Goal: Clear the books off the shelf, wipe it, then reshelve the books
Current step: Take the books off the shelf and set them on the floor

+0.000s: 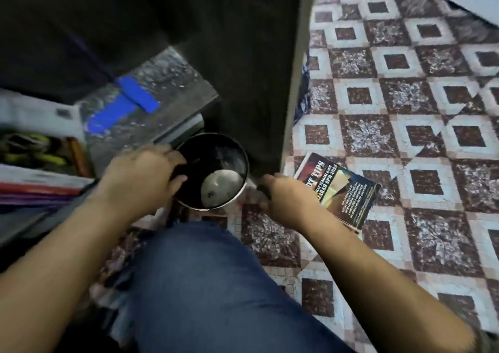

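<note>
A small metal saucepan (216, 174) with a dark inside sits low at the shelf's front edge. My left hand (137, 177) grips its left rim with curled fingers. My right hand (283, 201) holds its black handle on the right. A grey book with blue tape (145, 101) lies flat on the dark shelf (243, 69) just behind the pan. One dark-covered book (340, 187) lies on the tiled floor, right of my right hand.
Stacked books and papers (35, 182) with pens lie at the left on the shelf. My knee in blue jeans (216, 285) fills the lower middle. The shelf's side panel (297, 82) stands upright. The patterned tile floor (405, 96) spreads to the right.
</note>
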`<state>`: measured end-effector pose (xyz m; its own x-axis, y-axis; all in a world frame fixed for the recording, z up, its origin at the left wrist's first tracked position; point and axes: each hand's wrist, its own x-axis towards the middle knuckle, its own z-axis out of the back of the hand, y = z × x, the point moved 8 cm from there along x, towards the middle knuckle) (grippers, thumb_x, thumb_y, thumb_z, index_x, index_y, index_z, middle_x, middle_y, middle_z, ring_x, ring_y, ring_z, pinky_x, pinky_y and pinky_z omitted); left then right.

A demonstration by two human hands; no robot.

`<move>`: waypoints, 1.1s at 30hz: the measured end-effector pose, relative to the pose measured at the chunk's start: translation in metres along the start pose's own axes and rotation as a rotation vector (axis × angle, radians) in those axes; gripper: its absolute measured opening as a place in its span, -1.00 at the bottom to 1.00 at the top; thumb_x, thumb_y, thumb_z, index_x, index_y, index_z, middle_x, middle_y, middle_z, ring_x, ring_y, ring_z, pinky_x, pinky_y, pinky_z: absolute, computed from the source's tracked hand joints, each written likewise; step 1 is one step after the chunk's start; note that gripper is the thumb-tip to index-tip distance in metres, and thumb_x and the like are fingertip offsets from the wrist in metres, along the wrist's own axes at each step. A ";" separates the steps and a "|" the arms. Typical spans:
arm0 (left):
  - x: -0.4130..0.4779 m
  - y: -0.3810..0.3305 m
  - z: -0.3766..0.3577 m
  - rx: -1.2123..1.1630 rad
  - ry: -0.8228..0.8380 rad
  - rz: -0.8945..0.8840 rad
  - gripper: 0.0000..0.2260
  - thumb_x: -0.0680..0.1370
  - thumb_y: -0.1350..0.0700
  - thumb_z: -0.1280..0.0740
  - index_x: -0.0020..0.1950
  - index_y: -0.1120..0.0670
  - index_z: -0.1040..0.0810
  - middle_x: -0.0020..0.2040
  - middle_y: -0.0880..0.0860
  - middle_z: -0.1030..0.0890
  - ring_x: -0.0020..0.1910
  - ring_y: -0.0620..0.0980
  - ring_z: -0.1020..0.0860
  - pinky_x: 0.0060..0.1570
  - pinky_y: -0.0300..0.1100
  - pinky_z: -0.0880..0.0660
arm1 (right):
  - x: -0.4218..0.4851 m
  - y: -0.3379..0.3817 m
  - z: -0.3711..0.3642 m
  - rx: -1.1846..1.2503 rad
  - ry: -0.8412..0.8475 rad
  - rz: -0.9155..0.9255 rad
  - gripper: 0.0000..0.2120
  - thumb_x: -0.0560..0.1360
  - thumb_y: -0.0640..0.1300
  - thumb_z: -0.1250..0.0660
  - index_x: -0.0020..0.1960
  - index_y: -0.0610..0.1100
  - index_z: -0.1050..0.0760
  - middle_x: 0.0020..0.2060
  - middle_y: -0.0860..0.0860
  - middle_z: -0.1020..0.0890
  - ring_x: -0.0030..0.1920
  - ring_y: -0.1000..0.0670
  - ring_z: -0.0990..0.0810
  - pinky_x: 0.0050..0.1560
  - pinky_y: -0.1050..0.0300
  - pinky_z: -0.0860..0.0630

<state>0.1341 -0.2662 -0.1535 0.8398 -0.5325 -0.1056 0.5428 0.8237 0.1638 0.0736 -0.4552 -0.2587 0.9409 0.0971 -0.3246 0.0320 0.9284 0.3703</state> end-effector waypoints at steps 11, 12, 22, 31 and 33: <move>-0.201 0.200 0.128 0.029 -0.499 0.609 -0.61 0.47 -0.11 -0.31 0.17 0.11 -0.58 0.19 0.20 -0.49 0.20 0.28 -0.42 0.14 0.18 -0.38 | -0.014 0.288 0.104 -0.144 -0.184 0.567 -0.64 0.52 0.04 -0.27 0.27 -0.07 -0.43 0.18 -0.10 -0.54 0.17 -0.18 -0.53 0.02 0.01 -0.47; -0.214 0.209 0.133 0.045 -0.521 0.659 -0.58 0.44 -0.06 -0.40 0.22 0.12 -0.55 0.28 0.22 -0.43 0.28 0.30 -0.36 0.19 0.22 -0.34 | -0.015 0.310 0.106 -0.154 -0.198 0.601 -0.63 0.52 0.03 -0.27 0.28 -0.07 -0.42 0.18 -0.11 -0.53 0.18 -0.18 -0.53 0.03 0.01 -0.48; -0.244 0.245 0.127 -0.206 -0.448 0.746 -0.28 0.43 0.06 -0.47 0.51 0.10 -0.21 0.52 0.16 -0.15 0.38 0.28 -0.36 0.27 0.19 -0.41 | -0.009 0.449 0.121 -0.115 -0.409 0.834 -0.27 0.43 -0.18 -0.38 0.52 -0.02 -0.15 0.39 -0.12 -0.32 0.21 -0.22 -0.48 0.05 -0.12 -0.52; -0.237 0.237 0.127 -0.273 -0.461 0.876 -0.30 0.50 0.19 -0.41 0.54 0.08 -0.12 0.58 0.11 0.00 0.41 0.22 -0.33 0.26 0.09 -0.38 | 0.017 0.445 0.118 0.050 -0.353 0.770 -0.49 0.46 -0.09 -0.28 0.37 0.02 -0.22 0.28 -0.07 -0.40 0.05 -0.23 -0.55 -0.11 -0.01 -0.50; -0.235 0.236 0.127 -0.265 -0.456 0.892 -0.29 0.49 0.20 -0.41 0.54 0.09 -0.12 0.58 0.12 0.00 0.42 0.22 -0.32 0.26 0.08 -0.38 | 0.020 0.439 0.122 0.158 -0.354 0.744 -0.56 0.49 -0.01 -0.28 0.31 -0.03 -0.22 0.26 -0.08 -0.42 0.01 -0.22 -0.57 -0.09 -0.06 -0.53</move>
<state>0.0646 0.0288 0.0347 0.8867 0.3146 0.3390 -0.2475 0.9420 -0.2268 0.1475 -0.0894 0.0037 0.7848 0.5215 0.3350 -0.6167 0.6029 0.5061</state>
